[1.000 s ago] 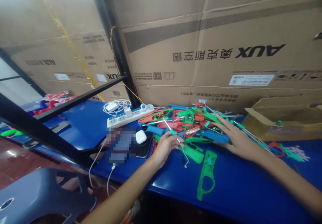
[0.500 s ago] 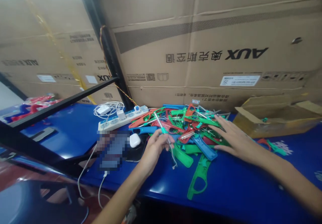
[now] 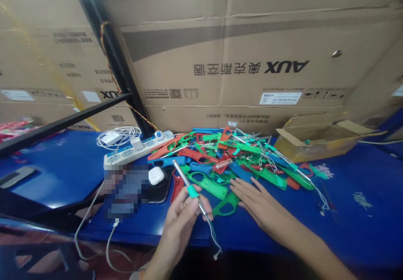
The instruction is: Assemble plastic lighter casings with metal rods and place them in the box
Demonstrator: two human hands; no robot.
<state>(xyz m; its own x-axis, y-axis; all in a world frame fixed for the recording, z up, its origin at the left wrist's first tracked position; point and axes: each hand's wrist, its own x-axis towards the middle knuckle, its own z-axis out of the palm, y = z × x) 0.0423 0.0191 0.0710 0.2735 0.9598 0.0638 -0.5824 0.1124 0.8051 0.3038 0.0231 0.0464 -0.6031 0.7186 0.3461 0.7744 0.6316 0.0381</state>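
Lower centre of frame: our left hand, fingers wrapped around slim silver metal rod with teal collar. To right, our right hand, fingers outstretched, beside green looped plastic shell.

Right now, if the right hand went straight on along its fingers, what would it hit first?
Probably the green plastic pieces at the near edge of the pile, just ahead of the right hand. Depth is unclear, so it might pass slightly above them.
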